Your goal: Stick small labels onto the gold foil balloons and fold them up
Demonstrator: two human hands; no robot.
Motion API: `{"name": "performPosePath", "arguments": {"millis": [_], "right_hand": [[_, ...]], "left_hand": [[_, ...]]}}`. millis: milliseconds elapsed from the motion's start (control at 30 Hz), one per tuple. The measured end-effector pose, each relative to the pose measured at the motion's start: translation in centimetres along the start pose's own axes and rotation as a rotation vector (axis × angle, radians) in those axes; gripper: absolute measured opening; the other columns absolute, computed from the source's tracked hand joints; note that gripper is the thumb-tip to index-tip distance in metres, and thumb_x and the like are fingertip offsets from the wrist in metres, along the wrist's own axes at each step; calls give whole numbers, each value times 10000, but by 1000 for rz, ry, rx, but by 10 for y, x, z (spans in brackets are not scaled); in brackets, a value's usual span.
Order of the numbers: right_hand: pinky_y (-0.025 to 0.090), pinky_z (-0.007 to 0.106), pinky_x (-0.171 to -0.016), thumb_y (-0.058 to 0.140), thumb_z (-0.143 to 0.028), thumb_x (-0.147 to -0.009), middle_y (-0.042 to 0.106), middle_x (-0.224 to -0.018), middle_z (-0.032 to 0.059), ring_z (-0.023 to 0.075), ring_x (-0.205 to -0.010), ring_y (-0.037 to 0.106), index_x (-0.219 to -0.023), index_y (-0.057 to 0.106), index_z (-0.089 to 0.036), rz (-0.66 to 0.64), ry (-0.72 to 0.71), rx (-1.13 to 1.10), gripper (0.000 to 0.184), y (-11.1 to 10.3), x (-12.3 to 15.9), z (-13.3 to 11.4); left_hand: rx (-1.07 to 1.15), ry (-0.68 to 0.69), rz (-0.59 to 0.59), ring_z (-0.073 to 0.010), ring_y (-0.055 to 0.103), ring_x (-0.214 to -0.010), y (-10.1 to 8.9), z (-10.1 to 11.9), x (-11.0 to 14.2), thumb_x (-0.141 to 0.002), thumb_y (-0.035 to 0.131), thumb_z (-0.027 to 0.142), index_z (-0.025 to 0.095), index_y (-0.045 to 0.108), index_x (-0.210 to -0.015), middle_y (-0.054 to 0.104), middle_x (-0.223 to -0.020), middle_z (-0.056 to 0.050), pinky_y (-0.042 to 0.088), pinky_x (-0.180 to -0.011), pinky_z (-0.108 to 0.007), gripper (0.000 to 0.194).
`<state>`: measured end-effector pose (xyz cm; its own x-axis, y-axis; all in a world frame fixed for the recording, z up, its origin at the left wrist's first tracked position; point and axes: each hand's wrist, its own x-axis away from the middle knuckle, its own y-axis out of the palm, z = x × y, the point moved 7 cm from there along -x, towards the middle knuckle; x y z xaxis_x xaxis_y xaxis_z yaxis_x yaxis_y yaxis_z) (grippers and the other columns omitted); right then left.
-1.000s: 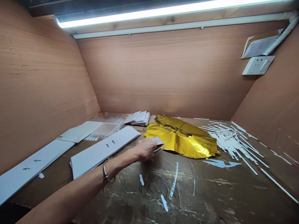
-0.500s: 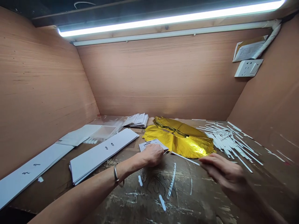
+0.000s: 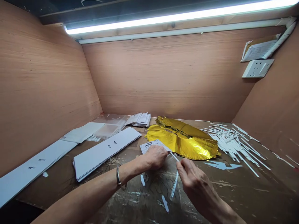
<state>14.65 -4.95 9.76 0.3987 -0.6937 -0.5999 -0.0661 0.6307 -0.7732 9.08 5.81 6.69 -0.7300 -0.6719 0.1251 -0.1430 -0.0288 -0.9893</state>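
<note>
My left hand is closed on a small white card with a barcode, holding it just above the worn table. My right hand pinches a thin white straw whose far end reaches the card at my left fingers. Flat gold foil balloons lie in a pile just behind both hands. A silver bangle sits on my left wrist.
Several loose white straws spread over the right of the table. A stack of long white cards lies at left, another long stack beside the left wall, with clear bags and small cards behind. A socket hangs on the right wall.
My right hand came into view with a straw and moved left until the straw met the card. My left hand drew the card slightly nearer to me.
</note>
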Motion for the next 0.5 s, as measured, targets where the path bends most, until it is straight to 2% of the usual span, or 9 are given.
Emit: {"name": "performPosePath", "arguments": {"millis": [167,233,333,433,500], "right_hand": [[408,283,-529,365,34,-678,477,-709,83,170,-616,458,-839,560,-81,-37,8,26,278,6,-1,-1],[400,274,-546,376,31,-687,484,-721,76,170,-636,464,-812,556,-106,-109,15,1,258,19,-4,4],[385,234,-559,386,-12,-744,493,-749,55,143,-646,479,-784,537,-144,-186,42,-169,204,45,-11,13],[367,221,-545,432,-161,-798,508,-750,45,133,-637,497,-778,519,-153,-179,186,-338,89,65,-13,31],[349,224,-525,467,-263,-789,516,-672,22,130,-591,496,-721,496,-164,-187,326,-444,123,76,-11,42]], "left_hand": [[6,10,10,-213,597,-724,-3,4,4,-711,445,129,123,578,-780,616,-728,-122,457,-644,-291,150],[2,45,13,-214,597,-691,-1,9,7,-701,441,122,122,572,-756,617,-716,-121,460,-616,-294,142],[-24,120,29,-222,598,-652,7,18,10,-688,434,115,123,564,-728,619,-699,-115,461,-575,-303,136],[-47,133,42,-230,602,-647,16,19,13,-688,445,124,128,557,-730,618,-693,-112,459,-566,-304,120],[-42,118,37,-238,603,-664,20,17,15,-687,454,124,126,554,-740,616,-704,-119,457,-577,-309,113]]}}
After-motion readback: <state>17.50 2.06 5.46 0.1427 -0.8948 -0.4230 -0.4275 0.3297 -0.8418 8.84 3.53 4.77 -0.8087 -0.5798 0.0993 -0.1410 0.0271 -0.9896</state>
